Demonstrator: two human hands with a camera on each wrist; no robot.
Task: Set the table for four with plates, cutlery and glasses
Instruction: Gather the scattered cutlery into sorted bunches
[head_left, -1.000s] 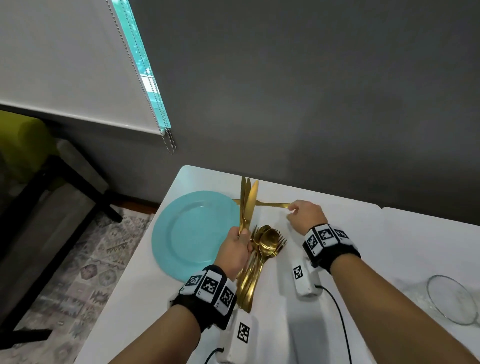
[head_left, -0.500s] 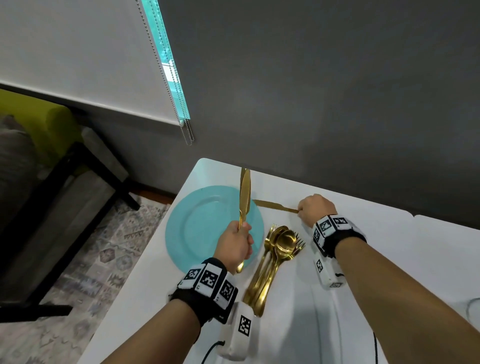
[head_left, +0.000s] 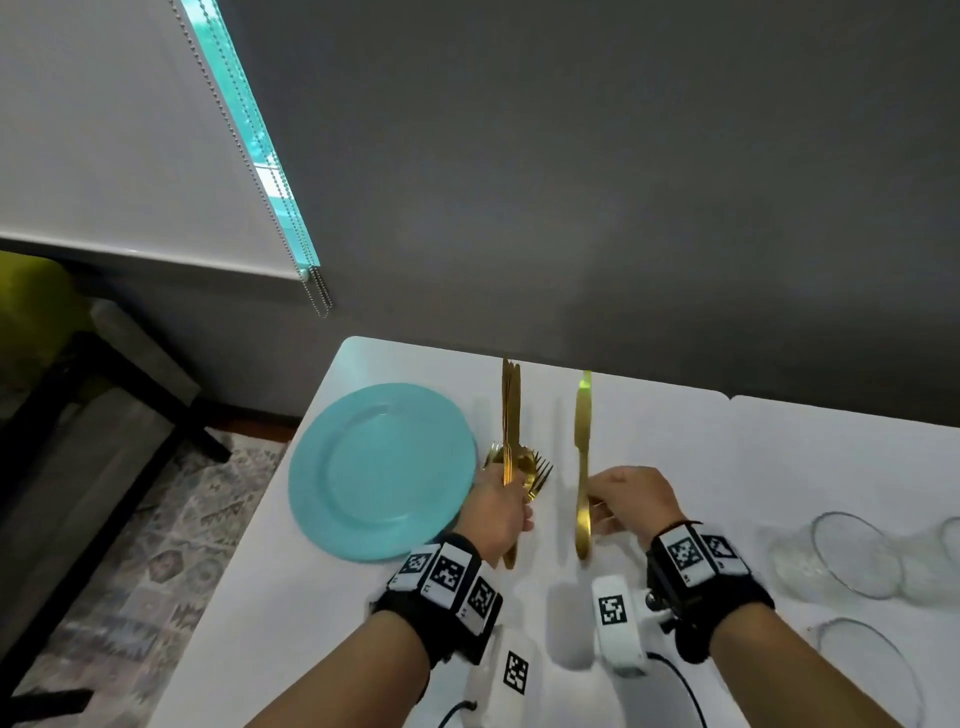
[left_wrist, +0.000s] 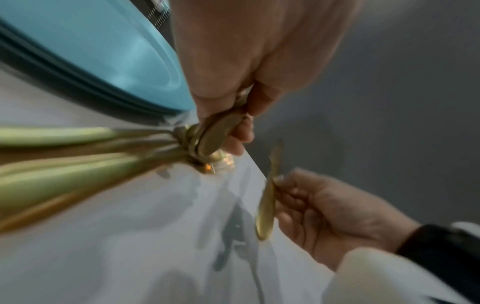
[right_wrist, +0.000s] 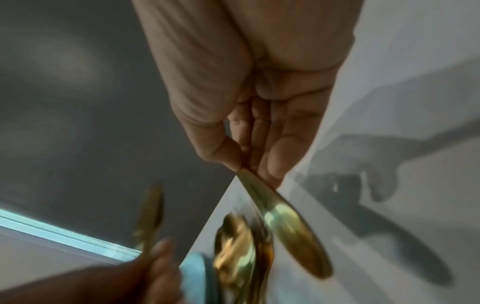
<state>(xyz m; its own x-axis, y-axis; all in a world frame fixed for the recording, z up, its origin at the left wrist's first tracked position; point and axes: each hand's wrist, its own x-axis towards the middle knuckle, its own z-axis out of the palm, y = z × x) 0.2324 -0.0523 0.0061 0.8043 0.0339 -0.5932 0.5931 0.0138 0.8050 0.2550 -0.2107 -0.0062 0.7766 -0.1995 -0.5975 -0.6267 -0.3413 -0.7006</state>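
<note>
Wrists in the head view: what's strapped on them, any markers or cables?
Bare forearms, no sleeves. Each wrist wears a black band tiled with white square black-patterned markers. A white camera block with its own marker hangs under each, trailing a black cable.

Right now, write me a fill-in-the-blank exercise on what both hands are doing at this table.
1. The right hand holds a single gold ____.
2. The left hand grips a bundle of knives just right of the ____ plate.
3. Spoons and forks lie on the ____ table.
4. Empty glass bowls sit on the person's ____ side.

Missing words: knife; turquoise; white; right
</note>
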